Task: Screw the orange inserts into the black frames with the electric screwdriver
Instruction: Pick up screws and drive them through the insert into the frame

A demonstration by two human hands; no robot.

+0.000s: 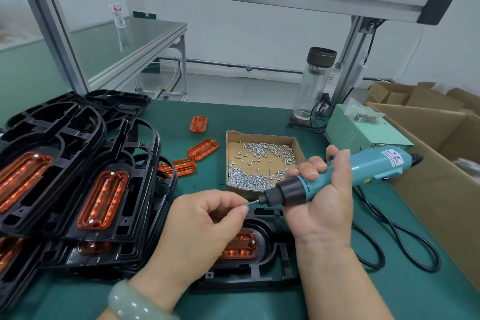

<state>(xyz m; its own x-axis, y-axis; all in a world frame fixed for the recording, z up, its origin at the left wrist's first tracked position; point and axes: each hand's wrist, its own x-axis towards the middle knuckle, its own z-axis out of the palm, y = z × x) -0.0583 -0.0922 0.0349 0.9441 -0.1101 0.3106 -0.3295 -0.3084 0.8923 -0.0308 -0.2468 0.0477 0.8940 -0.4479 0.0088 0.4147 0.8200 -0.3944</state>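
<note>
Head view: gripping the electric screwdriver with the right hand, grip clamped round its teal body, bit pointing left. Pinching a screw at the bit tip with the left hand, grip closed on it. Hovering over a black frame holding an orange insert on the desk. Sitting beside a screw box and stacked frames.
</note>
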